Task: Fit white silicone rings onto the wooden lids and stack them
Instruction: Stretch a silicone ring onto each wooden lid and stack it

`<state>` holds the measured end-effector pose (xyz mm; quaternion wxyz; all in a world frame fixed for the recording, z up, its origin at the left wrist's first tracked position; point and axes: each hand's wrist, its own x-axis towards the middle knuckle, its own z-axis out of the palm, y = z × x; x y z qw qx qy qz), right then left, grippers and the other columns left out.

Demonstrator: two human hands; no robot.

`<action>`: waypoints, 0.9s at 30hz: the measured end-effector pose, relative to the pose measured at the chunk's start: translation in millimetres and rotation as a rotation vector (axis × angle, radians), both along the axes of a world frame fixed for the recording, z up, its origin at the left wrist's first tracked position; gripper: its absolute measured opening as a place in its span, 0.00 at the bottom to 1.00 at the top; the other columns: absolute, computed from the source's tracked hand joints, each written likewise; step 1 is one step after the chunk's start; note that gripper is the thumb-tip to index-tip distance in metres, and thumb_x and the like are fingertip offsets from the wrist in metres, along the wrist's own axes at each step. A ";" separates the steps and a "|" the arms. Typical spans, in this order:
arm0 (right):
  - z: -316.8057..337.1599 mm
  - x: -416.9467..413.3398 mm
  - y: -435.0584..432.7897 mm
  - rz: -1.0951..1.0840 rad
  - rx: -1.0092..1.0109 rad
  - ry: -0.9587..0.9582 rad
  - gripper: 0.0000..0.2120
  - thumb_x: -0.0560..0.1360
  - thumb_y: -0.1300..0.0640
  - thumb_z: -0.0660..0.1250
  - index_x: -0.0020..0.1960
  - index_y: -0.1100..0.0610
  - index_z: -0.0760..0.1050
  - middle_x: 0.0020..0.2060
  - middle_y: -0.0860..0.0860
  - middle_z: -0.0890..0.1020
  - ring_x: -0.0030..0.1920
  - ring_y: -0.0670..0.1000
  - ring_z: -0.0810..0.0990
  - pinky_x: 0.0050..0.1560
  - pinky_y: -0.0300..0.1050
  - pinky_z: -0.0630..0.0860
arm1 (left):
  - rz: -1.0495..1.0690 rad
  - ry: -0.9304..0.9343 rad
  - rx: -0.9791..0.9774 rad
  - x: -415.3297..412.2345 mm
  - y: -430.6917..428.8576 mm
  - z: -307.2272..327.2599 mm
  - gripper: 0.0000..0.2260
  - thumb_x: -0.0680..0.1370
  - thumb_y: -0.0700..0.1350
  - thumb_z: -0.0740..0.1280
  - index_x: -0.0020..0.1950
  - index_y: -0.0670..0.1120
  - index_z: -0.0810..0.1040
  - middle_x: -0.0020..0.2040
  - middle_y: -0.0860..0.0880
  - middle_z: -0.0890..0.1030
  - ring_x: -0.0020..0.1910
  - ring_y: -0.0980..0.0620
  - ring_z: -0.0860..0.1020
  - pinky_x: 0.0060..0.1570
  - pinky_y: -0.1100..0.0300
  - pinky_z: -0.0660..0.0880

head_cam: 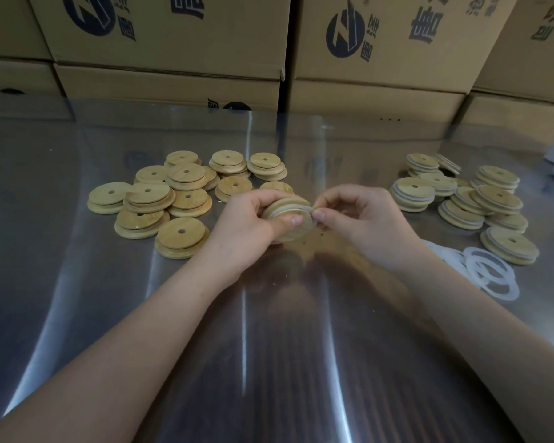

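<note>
Cardboard boxes (173,43) with dark printed logos wall off the back at twelve o'clock, behind a shiny worktop (61,282) under a clear plastic sheet. At nine o'clock from the hands lies a loose heap of bare wooden lids (160,199), each with a small centre hole, many overlapping in twos and threes. Just right of that heap the left hand (243,222) grasps one lid (287,231), tilted on edge above the worktop. Its grip is wrapped round, with the fingers curled over the far rim and the thumb pressed on the near face. A white ring (301,208) sits part-way round that lid. At three o'clock of the lid the right hand (365,219) meets it, its grip narrowed to a pinch, thumb and forefinger nipping the ring at the lid's rim. Farther out at three o'clock stand low stacks of ringed lids (461,199). At four o'clock, beside the right forearm, loose rings (490,273) lie overlapping flat on the worktop.
</note>
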<state>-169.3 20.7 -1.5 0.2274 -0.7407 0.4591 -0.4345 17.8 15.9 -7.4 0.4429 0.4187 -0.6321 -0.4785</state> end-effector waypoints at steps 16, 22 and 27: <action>0.3 0.9 2.4 -0.021 -0.117 -0.030 0.13 0.73 0.61 0.73 0.40 0.43 0.79 0.34 0.40 0.82 0.37 0.43 0.80 0.42 0.37 0.75 | -0.032 0.086 -0.082 -0.5 2.8 0.1 0.11 0.73 0.34 0.72 0.52 0.47 0.83 0.48 0.48 0.85 0.48 0.53 0.83 0.51 0.56 0.80; 1.1 1.2 0.4 0.014 -0.012 -0.289 0.08 0.73 0.62 0.71 0.40 0.50 0.81 0.33 0.49 0.83 0.35 0.49 0.81 0.39 0.41 0.78 | -0.055 0.209 0.075 -1.5 2.8 -1.5 0.09 0.76 0.35 0.69 0.55 0.45 0.82 0.50 0.43 0.85 0.49 0.47 0.83 0.47 0.49 0.82; 0.9 -1.7 -2.2 -0.059 0.119 -0.370 0.06 0.77 0.62 0.67 0.46 0.53 0.81 0.36 0.51 0.84 0.35 0.50 0.81 0.37 0.42 0.79 | -0.071 0.352 0.159 0.0 -0.7 -1.8 0.14 0.78 0.35 0.67 0.63 0.44 0.78 0.53 0.43 0.84 0.51 0.46 0.84 0.42 0.50 0.83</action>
